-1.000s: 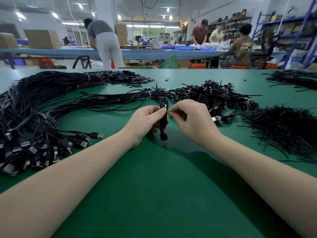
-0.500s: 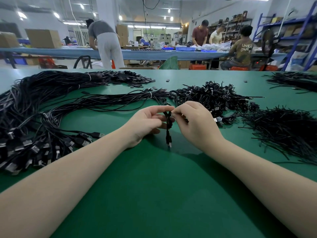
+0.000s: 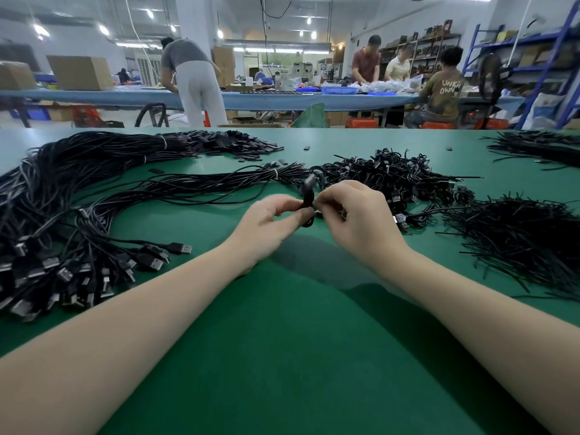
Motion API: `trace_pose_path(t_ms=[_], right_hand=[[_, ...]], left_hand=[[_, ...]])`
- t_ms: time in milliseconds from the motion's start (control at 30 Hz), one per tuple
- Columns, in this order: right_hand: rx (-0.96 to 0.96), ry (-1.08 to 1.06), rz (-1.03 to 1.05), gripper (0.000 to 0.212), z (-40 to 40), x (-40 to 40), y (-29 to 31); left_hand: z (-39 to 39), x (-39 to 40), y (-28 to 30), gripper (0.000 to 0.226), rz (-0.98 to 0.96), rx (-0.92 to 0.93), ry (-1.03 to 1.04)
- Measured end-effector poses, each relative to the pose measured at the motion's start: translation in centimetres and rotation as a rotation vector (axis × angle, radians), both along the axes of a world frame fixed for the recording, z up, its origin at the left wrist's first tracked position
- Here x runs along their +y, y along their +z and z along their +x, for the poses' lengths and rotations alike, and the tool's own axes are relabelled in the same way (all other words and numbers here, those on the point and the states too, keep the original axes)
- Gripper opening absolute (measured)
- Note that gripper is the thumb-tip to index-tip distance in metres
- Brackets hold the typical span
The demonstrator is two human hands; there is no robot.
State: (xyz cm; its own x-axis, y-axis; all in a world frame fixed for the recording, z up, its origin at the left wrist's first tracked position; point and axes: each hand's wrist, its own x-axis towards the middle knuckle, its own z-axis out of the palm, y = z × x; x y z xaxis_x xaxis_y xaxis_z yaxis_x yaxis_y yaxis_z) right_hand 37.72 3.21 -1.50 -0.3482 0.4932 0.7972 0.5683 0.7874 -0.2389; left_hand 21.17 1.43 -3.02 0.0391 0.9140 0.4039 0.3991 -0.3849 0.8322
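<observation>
A small coiled black USB cable [image 3: 307, 199] is held between both hands just above the green table [image 3: 282, 356]. My left hand [image 3: 266, 227] pinches its lower part with thumb and fingers. My right hand [image 3: 357, 221] pinches something thin at the coil's right side; a twist tie or cable end, I cannot tell which. The coil's upper loop sticks up above the fingers.
A big heap of loose black USB cables [image 3: 72, 233] covers the left. Bundled coils [image 3: 389, 180] lie behind my hands. Black twist ties [image 3: 521, 243] are piled on the right. Small black caps [image 3: 232, 146] lie far back. People work at another table [image 3: 282, 100] behind.
The cable's plug end that hung down toward the table is now tucked up into the coil. Both hands have lifted slightly and the coil sits tilted between the fingertips.
</observation>
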Motion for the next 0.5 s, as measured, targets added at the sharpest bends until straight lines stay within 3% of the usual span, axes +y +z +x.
trace_pose_path(t_ms=[133, 300, 400, 500], right_hand=[[-0.206, -0.012, 0.25, 0.006, 0.1, -0.1, 0.3], [-0.407, -0.022, 0.542, 0.011, 0.4, 0.2, 0.4], [-0.363, -0.01, 0.541, 0.01, 0.2, 0.1, 0.1], [-0.241, 0.006, 0.424, 0.004, 0.0, -0.2, 0.3]], left_hand=[[0.3, -0.1, 0.5, 0.032, -0.156, -0.133, -0.124], [-0.1, 0.0, 1.2, 0.036, -0.403, -0.399, -0.306], [-0.8, 0.0, 1.5, 0.052, -0.446, -0.362, -0.368], [-0.4, 0.2, 0.9, 0.06, -0.348, -0.222, -0.238]])
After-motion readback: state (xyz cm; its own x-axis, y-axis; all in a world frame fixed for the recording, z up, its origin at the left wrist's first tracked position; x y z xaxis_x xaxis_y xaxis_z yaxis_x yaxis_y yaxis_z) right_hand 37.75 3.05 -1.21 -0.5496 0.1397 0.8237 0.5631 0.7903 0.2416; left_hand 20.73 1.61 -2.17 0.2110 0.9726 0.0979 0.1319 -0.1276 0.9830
